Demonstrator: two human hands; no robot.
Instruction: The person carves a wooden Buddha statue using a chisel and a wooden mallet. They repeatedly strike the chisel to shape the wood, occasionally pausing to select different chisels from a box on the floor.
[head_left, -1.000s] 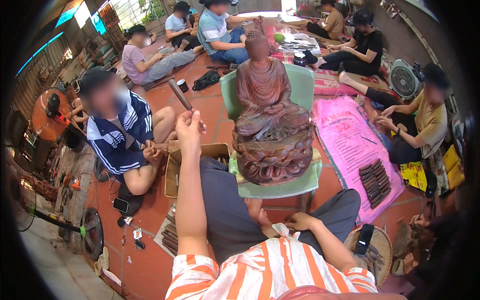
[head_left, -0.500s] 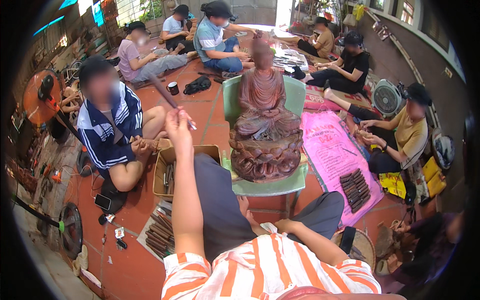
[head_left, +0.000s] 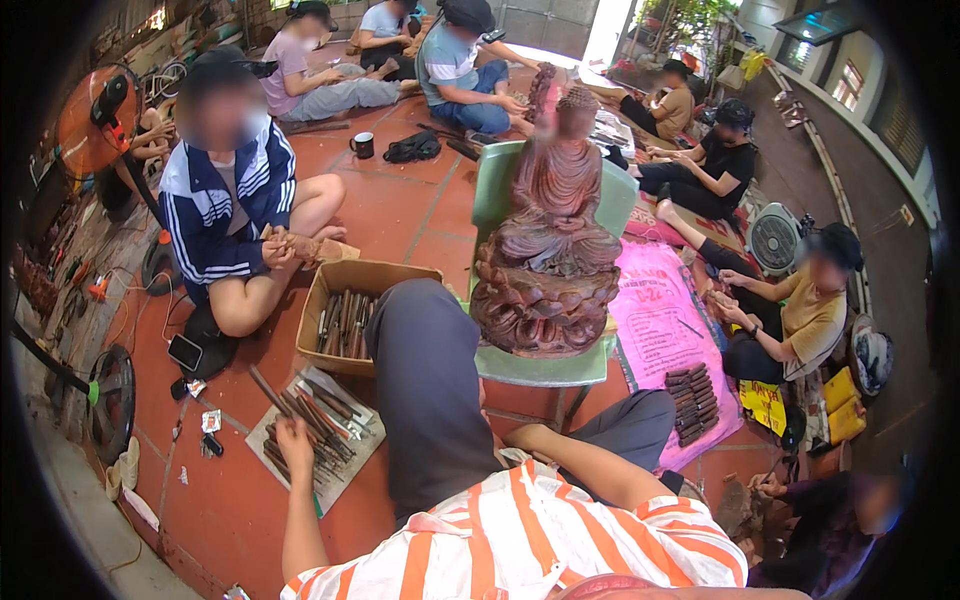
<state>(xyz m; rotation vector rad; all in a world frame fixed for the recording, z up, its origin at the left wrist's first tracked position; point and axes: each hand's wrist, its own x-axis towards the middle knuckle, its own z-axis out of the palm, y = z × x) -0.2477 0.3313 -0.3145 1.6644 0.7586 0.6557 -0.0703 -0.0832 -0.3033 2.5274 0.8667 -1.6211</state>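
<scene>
My left hand (head_left: 293, 448) is down at a pile of carving chisels (head_left: 325, 440) on a flat pale sheet (head_left: 272, 440), left of my knee. Its fingers are closed around a long dark-handled carving chisel (head_left: 266, 388), which points up and to the left. My right hand (head_left: 528, 437) rests low between my legs, near my foot; its fingers are mostly hidden. Ahead of me, a reddish-brown carved seated statue on a lotus base (head_left: 550, 240) stands on a green plastic chair (head_left: 540, 370), apart from both hands.
A cardboard box (head_left: 330, 365) of tools stands beyond the sheet. A person in a dark blue jacket (head_left: 225, 200) sits at the left. To the right, dark wooden handles (head_left: 690, 403) lie on a pink sack (head_left: 655, 335). More people sit carving around; a fan (head_left: 775, 237) stands at right.
My left hand, raised with the chisel beside the statue before, has come down and left to the chisel pile. The right hand stays low. The view has shifted slightly.
</scene>
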